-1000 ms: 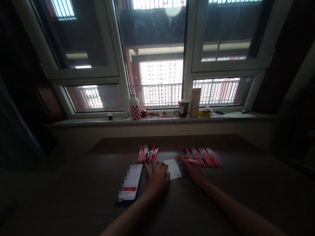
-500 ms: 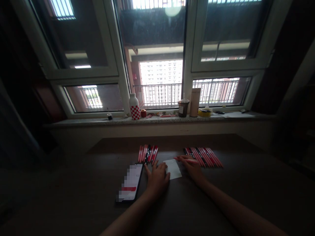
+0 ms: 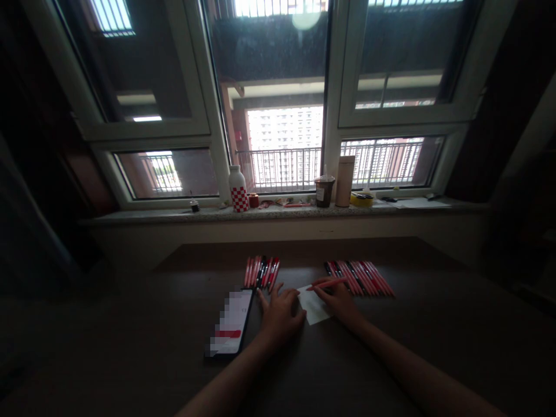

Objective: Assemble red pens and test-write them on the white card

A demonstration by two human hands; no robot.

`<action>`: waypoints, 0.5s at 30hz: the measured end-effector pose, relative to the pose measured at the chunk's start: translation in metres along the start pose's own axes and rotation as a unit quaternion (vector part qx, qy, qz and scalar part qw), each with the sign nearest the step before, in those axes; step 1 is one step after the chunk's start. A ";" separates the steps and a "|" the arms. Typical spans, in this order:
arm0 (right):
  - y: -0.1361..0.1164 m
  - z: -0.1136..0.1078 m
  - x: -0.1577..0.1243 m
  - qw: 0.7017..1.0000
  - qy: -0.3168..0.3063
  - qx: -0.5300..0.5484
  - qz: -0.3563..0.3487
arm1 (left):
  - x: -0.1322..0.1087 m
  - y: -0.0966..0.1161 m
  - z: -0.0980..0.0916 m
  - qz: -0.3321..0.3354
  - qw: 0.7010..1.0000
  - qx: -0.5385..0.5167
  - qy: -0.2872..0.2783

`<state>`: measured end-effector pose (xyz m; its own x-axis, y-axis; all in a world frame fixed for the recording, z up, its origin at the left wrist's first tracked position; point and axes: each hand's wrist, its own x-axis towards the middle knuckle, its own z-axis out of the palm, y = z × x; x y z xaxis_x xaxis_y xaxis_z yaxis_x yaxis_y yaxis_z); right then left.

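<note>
A small white sheet of paper [image 3: 314, 307] lies between my hands on the dark table. My left hand [image 3: 280, 313] rests with fingers spread at the paper's left edge, touching it. Pinched in my right hand [image 3: 341, 303] is a red pen [image 3: 326, 284], its tip pointing left over the top part of the paper. A row of red and black pens [image 3: 261, 272] lies just beyond my left hand. Another row of such pens [image 3: 359, 278] is behind my right hand. To the left of my left hand lies a phone [image 3: 232, 321], its screen lit and partly blurred out.
The brown table [image 3: 143, 324] runs up to the wall below a window sill [image 3: 278, 212]. On that sill stand a red-and-white checkered bottle [image 3: 238, 190], a drink cup [image 3: 324, 191], a tan cylinder [image 3: 344, 180], a yellow roll-like item [image 3: 361, 200] and some papers [image 3: 421, 202].
The paper has shifted a little right and toward me, turning slightly. My left hand has moved slightly right with it. The pen in my right hand has tilted, its tip now lower on the paper.
</note>
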<state>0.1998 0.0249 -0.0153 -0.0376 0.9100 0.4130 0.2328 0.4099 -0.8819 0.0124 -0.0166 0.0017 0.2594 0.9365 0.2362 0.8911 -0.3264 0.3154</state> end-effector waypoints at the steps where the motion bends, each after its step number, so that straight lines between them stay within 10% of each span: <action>1: 0.001 0.001 0.000 1.000 -0.002 0.000 0.006 | 0.000 0.000 0.000 -0.002 1.000 0.004 0.001; 15: -0.002 0.003 -0.002 0.996 -0.041 -0.075 -0.024 | -0.001 -0.001 0.002 0.008 0.999 -0.021 0.026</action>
<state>0.1965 0.0227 -0.0151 -0.1289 0.8944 0.4283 0.3710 0.4441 -0.8156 0.0125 -0.0171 -0.0010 0.2521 0.9234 0.2893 0.8703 -0.3471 0.3493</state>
